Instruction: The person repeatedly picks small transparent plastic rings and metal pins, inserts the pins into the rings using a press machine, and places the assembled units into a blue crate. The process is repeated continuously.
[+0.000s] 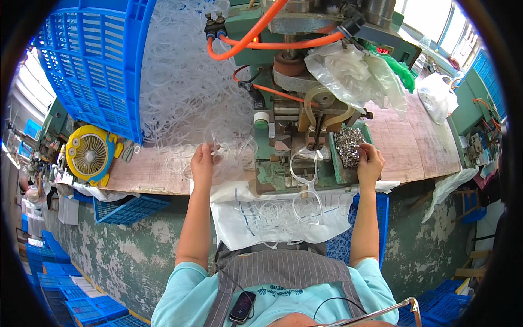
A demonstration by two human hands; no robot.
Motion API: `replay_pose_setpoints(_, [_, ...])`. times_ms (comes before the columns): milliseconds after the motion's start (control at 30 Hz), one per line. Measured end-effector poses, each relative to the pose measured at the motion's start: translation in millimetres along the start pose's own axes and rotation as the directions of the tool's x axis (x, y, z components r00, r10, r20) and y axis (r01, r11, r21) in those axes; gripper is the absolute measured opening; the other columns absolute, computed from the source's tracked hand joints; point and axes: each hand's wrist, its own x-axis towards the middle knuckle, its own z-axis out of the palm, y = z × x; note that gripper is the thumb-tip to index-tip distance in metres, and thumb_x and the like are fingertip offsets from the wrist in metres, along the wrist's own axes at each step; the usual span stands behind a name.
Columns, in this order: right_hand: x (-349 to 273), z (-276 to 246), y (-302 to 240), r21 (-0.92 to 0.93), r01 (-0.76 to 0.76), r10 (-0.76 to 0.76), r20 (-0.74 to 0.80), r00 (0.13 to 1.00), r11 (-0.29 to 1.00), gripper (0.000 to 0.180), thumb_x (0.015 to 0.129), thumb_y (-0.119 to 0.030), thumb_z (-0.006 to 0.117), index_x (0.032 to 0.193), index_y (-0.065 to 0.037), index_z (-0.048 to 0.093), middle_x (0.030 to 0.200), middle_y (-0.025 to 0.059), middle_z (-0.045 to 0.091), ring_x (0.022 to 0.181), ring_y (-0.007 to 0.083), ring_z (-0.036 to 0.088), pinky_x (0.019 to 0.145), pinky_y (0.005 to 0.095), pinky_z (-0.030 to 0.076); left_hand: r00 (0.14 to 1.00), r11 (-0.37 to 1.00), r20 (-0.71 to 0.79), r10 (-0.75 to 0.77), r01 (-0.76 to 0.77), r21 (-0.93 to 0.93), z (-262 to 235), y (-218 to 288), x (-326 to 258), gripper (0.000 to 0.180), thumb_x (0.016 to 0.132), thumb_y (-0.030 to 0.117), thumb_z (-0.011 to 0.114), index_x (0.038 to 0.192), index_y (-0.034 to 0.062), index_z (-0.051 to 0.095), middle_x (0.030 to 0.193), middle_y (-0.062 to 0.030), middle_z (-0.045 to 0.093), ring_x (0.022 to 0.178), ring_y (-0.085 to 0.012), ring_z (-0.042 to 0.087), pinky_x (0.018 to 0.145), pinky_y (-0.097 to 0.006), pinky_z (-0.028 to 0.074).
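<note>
My left hand (202, 164) is at the near edge of a large heap of clear plastic eyeglass frames (190, 76), its fingers closed on one clear frame (213, 143). At the right, my right hand (371, 163) pinches its fingers together over a green tray (339, 170) of small shiny metal parts (348, 146). What is between those fingertips is too small to make out. Between my hands stands a green bench press (265, 173). Another clear eyeglass frame (309, 188) sits at its tooling, one rim under the head and the other hanging over the front edge.
A tilted blue crate (92, 65) borders the heap on the left, near a yellow and blue fan (89, 154). Orange air hoses (256, 32) and a plastic bag (354, 71) hang about the press. Frames lie on a white sheet (234, 218) over my lap.
</note>
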Motion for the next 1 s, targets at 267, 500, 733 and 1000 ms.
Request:
replay_pose_setpoints(267, [0,-1,-46,0.112,-0.027,0.021,0.049,0.999,0.993,0.009,0.082,-0.005,0.069,0.089,-0.011,0.07,0.083,0.0063,0.067,0.077,0.0236,0.062,0.071,0.0362,0.047,0.905,0.875,-0.028,0.425,-0.403,0.267,52,60,-39,0.024,0.092,0.008,0.056,0.116,0.0025,0.054,0.086,-0.0064,0.065,0.059,-0.0076,0.051,0.055,-0.025,0.043])
replay_pose_setpoints(500, [-7,-10,-123,0.457,-0.141,0.031,0.24,0.97,0.878,0.015,0.079,0.004,0.066,0.092,-0.002,0.069,0.086,0.0089,0.067,0.08,0.0196,0.061,0.073,0.0296,0.048,0.292,0.213,0.458,0.84,-0.953,0.217,107,100,-92,0.028,0.075,0.002,0.069,0.103,0.0058,0.067,0.096,-0.009,0.067,0.083,-0.0255,0.062,0.079,-0.037,0.049])
replay_pose_setpoints(733, [-24,-15,-159,0.491,-0.071,-0.045,0.22,0.975,0.868,0.025,0.072,0.002,0.071,0.095,-0.004,0.065,0.082,0.0063,0.065,0.077,0.019,0.056,0.071,0.0297,0.045,0.087,0.218,0.642,0.761,-0.968,-0.127,135,105,-108,0.022,0.082,0.017,0.071,0.102,0.008,0.069,0.103,-0.0113,0.068,0.088,-0.0273,0.063,0.08,-0.042,0.051])
replay_pose_setpoints(1000, [-14,-9,-174,0.47,-0.11,-0.007,0.24,0.971,0.876,0.043,0.068,0.0,0.073,0.108,-0.006,0.057,0.079,0.0049,0.064,0.071,0.0171,0.052,0.08,0.0329,0.04,0.07,0.236,0.663,0.745,-0.958,-0.164,132,99,-114,0.024,0.083,0.02,0.07,0.104,0.0085,0.069,0.105,-0.0105,0.067,0.087,-0.0259,0.064,0.081,-0.042,0.051])
